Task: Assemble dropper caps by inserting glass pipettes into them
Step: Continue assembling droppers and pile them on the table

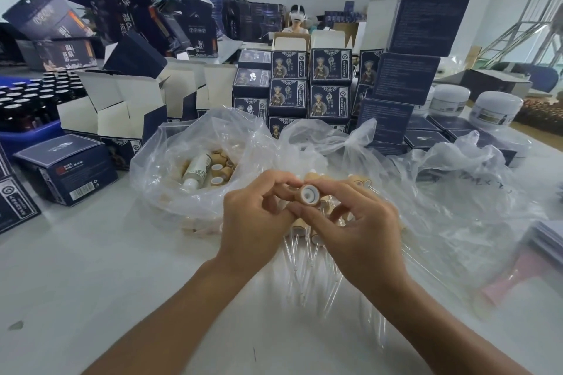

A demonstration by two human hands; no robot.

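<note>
A tan dropper cap [309, 194] with a white inner ring faces me, its open underside up. My left hand [254, 222] and my right hand [359, 228] both pinch it between thumb and fingers above the table. Under my hands lie several assembled caps with glass pipettes [300, 256] pointing toward me. A clear plastic bag [182, 146] to the left holds several loose tan caps [221, 166] and a white bottle [196, 172].
Crumpled clear bags [451, 192] spread to the right. Stacks of dark blue boxes [330, 82] stand behind, open white-lined cartons [122, 106] and a blue crate of dark bottles [27, 100] at left, white jars [496, 108] at right. A person sits at the far end.
</note>
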